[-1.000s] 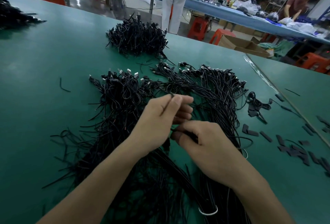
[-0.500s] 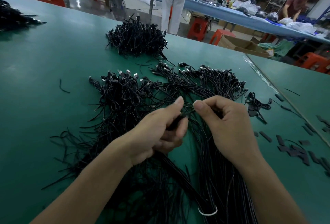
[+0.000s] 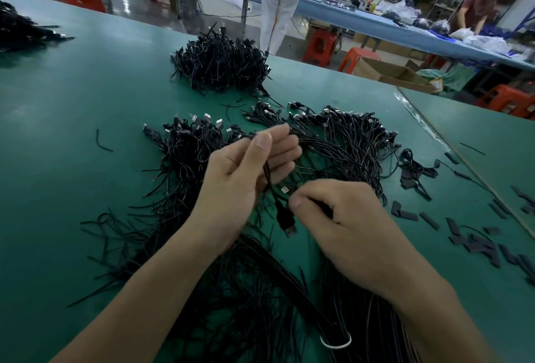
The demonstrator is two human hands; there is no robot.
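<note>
From the head camera, looking down on a green table. Holds one black cable above the middle of the surface. Pinches it with the left hand between the thumb and the almost straight fingers. Lets its USB plug hang down free, just between the two hands and a little above the cables below. Closes the right hand with curled fingers and thumb around a dark strand just right of the plug; cannot tell whether part of the same cable. Under and behind the hands, a spread mass of black cables with metal plugs pointing to the far edge, and beside it to the right a second spread bundle. Close to the near edge, a white tie around a thick bunch of long cables. Toward the far edge, a separate round heap of cables, well apart from the hands. At the far left corner, another dark heap, only partly in view. On the right side of the surface, many flat black pieces, scattered. On the left side, one short bent wire piece. Beyond the far edge, a person in white trousers, orange stools and an open cardboard box.
</note>
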